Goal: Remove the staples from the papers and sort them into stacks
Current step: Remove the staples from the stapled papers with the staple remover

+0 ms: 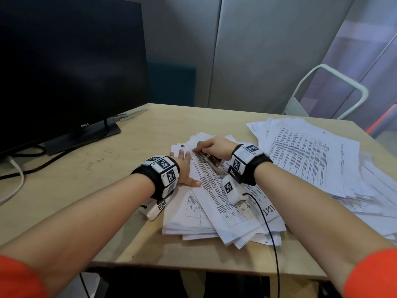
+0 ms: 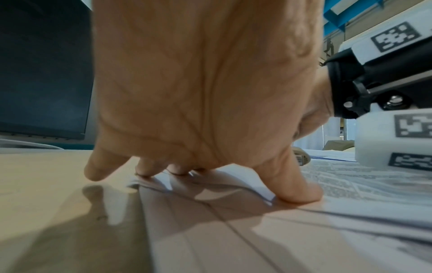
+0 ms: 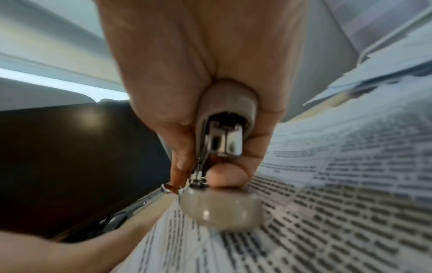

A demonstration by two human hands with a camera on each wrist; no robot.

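Light wooden desk [image 1: 150, 222], dark monitor [image 1: 64, 67] at 10 o'clock with black cables [image 1: 32, 166], grey panel wall [image 1: 247, 50] behind, white metal-frame chair [image 1: 335, 91] at 2 o'clock, teal panel [image 1: 171, 82] at 12 o'clock.

1. Table [image 1: 133, 207]: pale wood-look top, matt, lightly scuffed.
2. Papers [image 1: 225, 214]: white printed paper, matt, at frame centre.
3. Stapler [image 3: 224, 140]: shiny chrome metal core, smooth grey plastic shell.
4. Monitor [image 1: 64, 67]: black screen, faint sheen, upper left.
5. Wrist bands [image 1: 148, 175]: black cloth, white plastic blocks.
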